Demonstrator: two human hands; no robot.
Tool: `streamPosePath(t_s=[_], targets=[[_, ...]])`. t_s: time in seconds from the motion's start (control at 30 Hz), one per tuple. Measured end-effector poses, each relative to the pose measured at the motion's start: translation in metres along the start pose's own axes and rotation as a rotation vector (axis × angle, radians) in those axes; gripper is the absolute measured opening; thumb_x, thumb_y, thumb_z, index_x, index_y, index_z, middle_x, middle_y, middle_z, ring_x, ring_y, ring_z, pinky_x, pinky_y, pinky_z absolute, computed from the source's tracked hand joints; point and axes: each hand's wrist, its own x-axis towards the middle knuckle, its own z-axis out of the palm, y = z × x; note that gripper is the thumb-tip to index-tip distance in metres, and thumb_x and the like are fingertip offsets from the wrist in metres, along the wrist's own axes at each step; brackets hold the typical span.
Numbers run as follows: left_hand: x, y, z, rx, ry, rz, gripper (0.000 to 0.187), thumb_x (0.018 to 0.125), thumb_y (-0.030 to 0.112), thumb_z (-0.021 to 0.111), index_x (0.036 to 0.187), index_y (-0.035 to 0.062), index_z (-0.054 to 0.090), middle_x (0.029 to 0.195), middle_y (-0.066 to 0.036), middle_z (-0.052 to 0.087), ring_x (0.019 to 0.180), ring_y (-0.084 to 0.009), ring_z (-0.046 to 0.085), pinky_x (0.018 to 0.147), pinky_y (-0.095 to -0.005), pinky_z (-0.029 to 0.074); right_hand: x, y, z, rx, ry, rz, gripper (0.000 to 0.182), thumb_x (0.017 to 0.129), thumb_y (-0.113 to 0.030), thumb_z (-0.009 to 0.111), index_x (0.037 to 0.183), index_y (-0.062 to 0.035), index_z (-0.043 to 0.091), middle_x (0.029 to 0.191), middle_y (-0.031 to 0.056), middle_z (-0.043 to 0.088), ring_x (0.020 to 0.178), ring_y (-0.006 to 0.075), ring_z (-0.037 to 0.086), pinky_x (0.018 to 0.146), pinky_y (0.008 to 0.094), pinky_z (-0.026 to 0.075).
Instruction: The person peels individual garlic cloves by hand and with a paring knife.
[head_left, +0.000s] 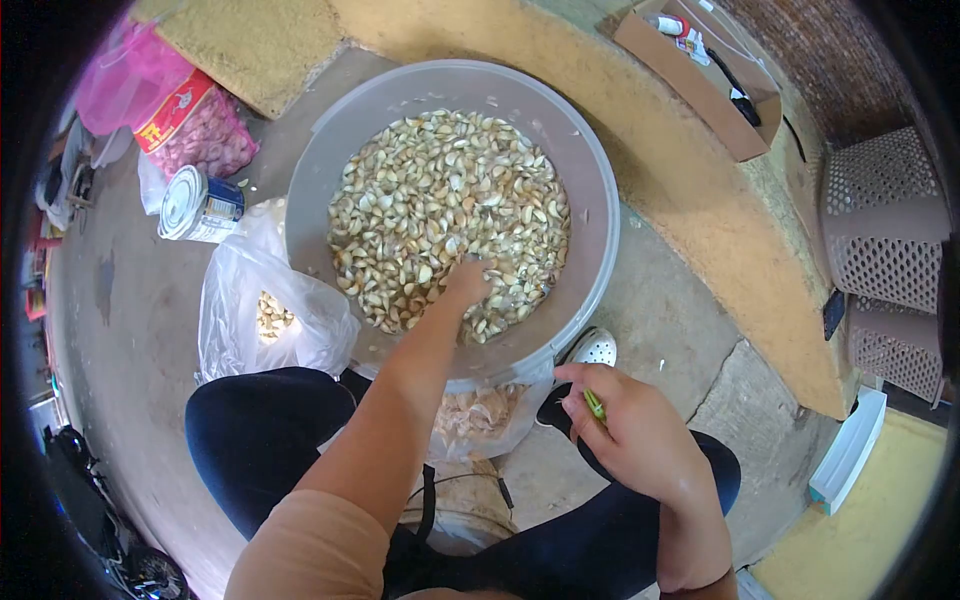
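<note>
Garlic cloves (420,190) lie in liquid across a large round grey tub (590,170). My left hand (468,282) reaches into them; its fingertips are hidden among the cloves, so its grip does not show. My right hand (635,430), closed, is outside the tub near its lower right rim. In it is a small green-handled tool (595,404), whose working end I cannot make out. Below the rim, between my legs, a clear plastic bag (480,415) holds pale peelings. A white plastic bag (250,290) at the tub's left has pale cloves inside.
A metal can (195,205) and a pink mesh bag of garlic (205,130) stand at the upper left. A low yellow ledge (690,190) curves past the tub, bearing a cardboard box (700,85). Perforated plastic crates (885,260) are far right.
</note>
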Motion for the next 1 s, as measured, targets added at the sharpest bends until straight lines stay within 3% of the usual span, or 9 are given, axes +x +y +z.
streamPosePath(t_s=[0.1,0.2,0.3,0.4,0.53,0.63,0.73,0.83,1.0], targets=[[-0.005,0.005,-0.001,-0.017,-0.063,0.01,0.047,0.066,0.006,0.056,0.112,0.0141,0.055,0.109,-0.022,0.051,0.099,-0.0348,0.051,0.086,-0.0373,0.041,0.002,0.002,0.001,0.032,-0.031,0.009,0.025,0.084,-0.017,0.05,0.105,-0.0027,0.048,0.092,0.0179,0.057,0.079,0.0352,0.057,0.069,0.0401,0.047],[-0.006,0.001,0.009,-0.082,-0.071,0.056,0.055,0.064,-0.001,0.053,0.116,0.0157,0.052,0.111,-0.026,0.047,0.101,-0.0362,0.049,0.088,-0.0369,0.04,0.001,0.001,0.002,0.008,0.037,-0.022,0.023,0.086,-0.017,0.05,0.105,-0.0049,0.052,0.079,0.0134,0.058,0.071,0.0309,0.058,0.064,0.0364,0.045],[0.001,-0.017,0.029,-0.052,-0.061,0.122,0.054,0.064,0.002,0.057,0.116,0.0136,0.052,0.113,-0.027,0.045,0.102,-0.0367,0.049,0.087,-0.0381,0.04,0.002,0.002,0.003,-0.015,0.019,-0.056,0.023,0.085,-0.018,0.051,0.104,-0.0046,0.052,0.084,0.0148,0.058,0.072,0.0324,0.057,0.065,0.0372,0.045],[-0.009,-0.007,0.024,-0.073,-0.224,0.137,0.051,0.064,0.01,0.062,0.113,0.0098,0.052,0.113,-0.026,0.048,0.102,-0.0357,0.049,0.087,-0.0386,0.04,0.002,0.001,0.001,-0.009,-0.014,-0.05,0.022,0.085,-0.017,0.05,0.103,-0.0043,0.052,0.087,0.0156,0.058,0.073,0.033,0.057,0.066,0.0379,0.045],[-0.011,-0.021,0.044,-0.005,-0.289,0.23,0.043,0.065,0.021,0.065,0.103,0.0052,0.055,0.099,-0.019,0.057,0.093,-0.0322,0.055,0.081,-0.0376,0.044,0.001,0.002,0.003,-0.01,0.013,-0.077,0.022,0.086,-0.017,0.05,0.103,-0.0039,0.052,0.088,0.0158,0.058,0.075,0.033,0.057,0.067,0.0381,0.045],[-0.024,-0.022,0.044,-0.308,-0.271,0.041,0.032,0.068,0.019,0.063,0.096,0.0043,0.056,0.089,-0.016,0.058,0.083,-0.0273,0.059,0.069,-0.0355,0.047,0.001,0.003,0.005,-0.007,0.017,-0.096,0.023,0.086,-0.017,0.049,0.103,-0.0032,0.051,0.091,0.0167,0.058,0.076,0.0338,0.057,0.068,0.0389,0.046],[-0.041,-0.019,0.029,-0.956,-0.39,-0.262,0.019,0.071,0.015,0.059,0.088,0.0062,0.056,0.078,-0.01,0.056,0.072,-0.0198,0.059,0.055,-0.0299,0.046,0.0,0.008,0.006,0.063,0.033,-0.093,0.025,0.085,-0.018,0.048,0.104,-0.002,0.05,0.093,0.0192,0.057,0.079,0.0355,0.057,0.069,0.0406,0.046],[-0.062,-0.003,-0.002,-1.282,-0.495,-0.299,0.012,0.075,0.016,0.056,0.084,0.0084,0.054,0.072,-0.004,0.052,0.068,-0.0145,0.058,0.049,-0.0253,0.043,0.0,0.007,0.002,0.13,0.06,-0.017,0.025,0.086,-0.02,0.047,0.103,-0.0017,0.052,0.092,0.0212,0.057,0.08,0.0365,0.057,0.069,0.0407,0.045],[-0.096,0.048,-0.086,-1.326,-0.637,-0.321,0.014,0.078,0.022,0.049,0.085,0.0104,0.051,0.082,-0.004,0.057,0.066,-0.0143,0.057,0.047,-0.0251,0.042,0.009,0.011,0.008,0.124,0.171,0.018,0.024,0.086,-0.022,0.049,0.096,-0.002,0.056,0.073,0.0222,0.058,0.072,0.0375,0.057,0.064,0.0399,0.044]])
